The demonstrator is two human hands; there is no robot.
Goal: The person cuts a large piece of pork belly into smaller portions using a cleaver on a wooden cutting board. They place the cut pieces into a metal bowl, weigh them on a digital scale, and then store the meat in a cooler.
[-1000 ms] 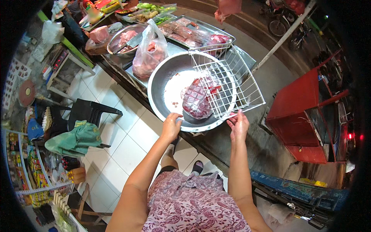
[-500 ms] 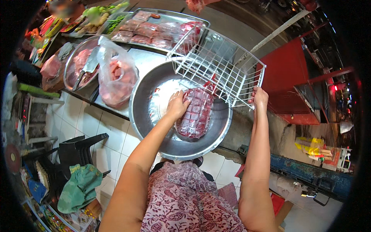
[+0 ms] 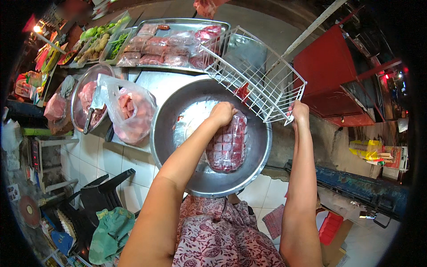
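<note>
A large round metal basin point(image 3: 178, 153) stands before me, tilted against the table's edge. In it lies a clear plastic-wrapped pack of dark red meat point(image 3: 227, 144), its surface marked by a grid of lines. My left hand point(image 3: 223, 114) has its fingers curled closed at the pack's far end; the fingertips are partly hidden. My right hand point(image 3: 299, 111) grips the near right corner of a white wire basket point(image 3: 253, 95), holding it tilted over the basin's far right rim. A small red piece point(image 3: 242, 91) shows through the basket's wires.
Beyond the basin, a metal tray point(image 3: 187, 22) holds several bagged meats. To the left are a plastic bag of pale meat point(image 3: 133, 109) and a bowl point(image 3: 75, 100) with a cleaver point(image 3: 94, 104) across it. Black chairs point(image 3: 100, 200) stand at lower left; a red cabinet point(image 3: 327, 75) is at right.
My left hand has slid from the pack's left side to its far end, and its fingers have closed. My right hand still holds the basket, whose tilt has shifted. The view has turned slightly.
</note>
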